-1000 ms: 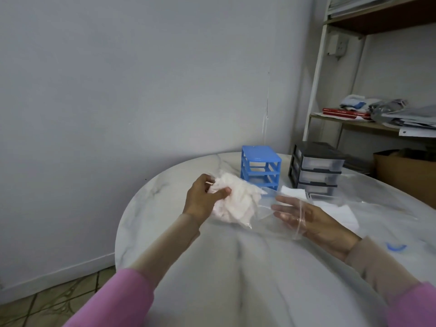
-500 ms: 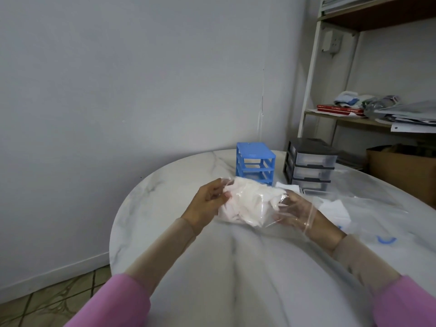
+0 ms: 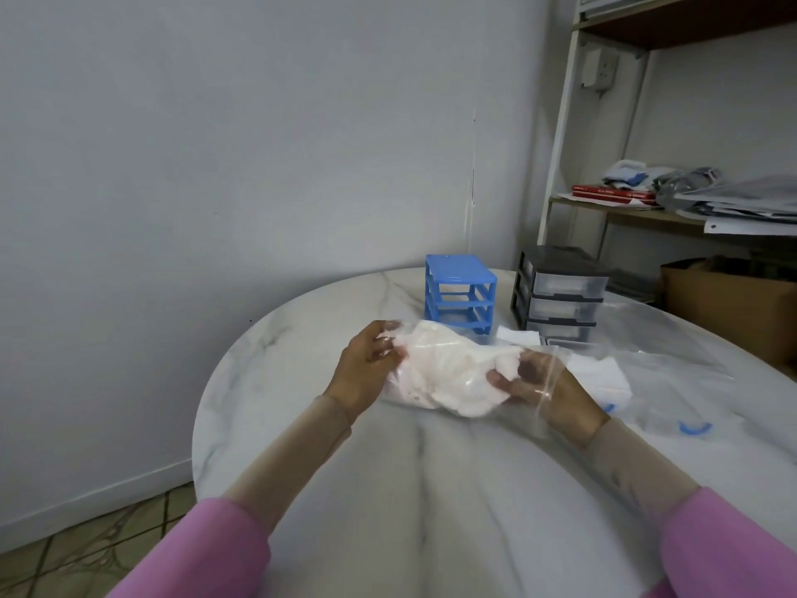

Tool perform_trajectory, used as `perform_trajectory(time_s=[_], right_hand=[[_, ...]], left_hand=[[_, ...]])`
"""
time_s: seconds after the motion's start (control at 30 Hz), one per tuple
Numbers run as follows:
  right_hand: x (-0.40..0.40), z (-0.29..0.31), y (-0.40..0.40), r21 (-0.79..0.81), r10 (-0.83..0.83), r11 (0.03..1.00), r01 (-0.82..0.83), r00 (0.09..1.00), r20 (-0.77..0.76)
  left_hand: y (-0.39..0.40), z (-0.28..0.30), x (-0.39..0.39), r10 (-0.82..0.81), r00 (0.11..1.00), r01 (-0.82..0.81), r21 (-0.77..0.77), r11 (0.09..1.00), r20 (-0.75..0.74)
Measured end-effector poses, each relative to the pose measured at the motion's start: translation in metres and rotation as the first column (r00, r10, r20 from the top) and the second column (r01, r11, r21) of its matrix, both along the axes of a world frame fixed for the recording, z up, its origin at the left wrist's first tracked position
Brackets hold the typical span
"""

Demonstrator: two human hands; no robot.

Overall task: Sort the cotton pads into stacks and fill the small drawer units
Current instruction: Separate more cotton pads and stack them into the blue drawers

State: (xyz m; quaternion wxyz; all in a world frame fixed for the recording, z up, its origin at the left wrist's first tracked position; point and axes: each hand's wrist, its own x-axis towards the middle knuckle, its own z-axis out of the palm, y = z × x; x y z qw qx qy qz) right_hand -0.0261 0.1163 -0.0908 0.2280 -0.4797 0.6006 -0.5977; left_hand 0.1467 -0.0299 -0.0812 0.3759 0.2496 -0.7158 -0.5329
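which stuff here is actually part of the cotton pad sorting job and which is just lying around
Part of the job:
- clear bag of cotton pads, held by the left hand and right hand
- blue drawer unit
- black drawer unit
- loose white pads on the table

Just lying about:
- red books on the shelf
- cardboard box
- papers

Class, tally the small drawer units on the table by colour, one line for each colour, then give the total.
Blue drawer unit: 1
Black drawer unit: 1
Total: 2
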Motion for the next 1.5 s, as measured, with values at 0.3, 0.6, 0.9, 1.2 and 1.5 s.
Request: perform_trajectory(time_s=[0.3,0.6,0.9,1.2,1.5], right_hand=[[0.001,-0.002,0.009,0.128,0.100,0.989,-0.078,0.979,-0.178],[0.012,0.001,0.002,0.085,0.177,0.983,-0.164,0.969,-0.175],[-0.007,-0.005,0.014,0.143,0.181,0.976,-0.163,0.976,-0.123],[0.008,-0.013,0.005,0.133,0.132,0.988,-0.083,0.901,-0.414],[0.001,-0.002,0.017,0.082,0.082,0.996,-0.047,0.862,-0.500]], left_hand=[[0.018,-0.005,0.005,0.107,0.960,0.058,-0.559,0.827,0.259],[0.028,-0.013,-0.004,0.364,0.765,0.267,-0.776,0.571,0.532],[0.012,-0.012,0.005,0.458,0.707,0.280,-0.808,0.518,0.539],[0.030,-0.021,-0.011,0.179,0.823,0.365,-0.743,0.560,0.539],[0.015,-0.015,-0.006,0.265,0.766,0.362,-0.734,0.575,0.585]])
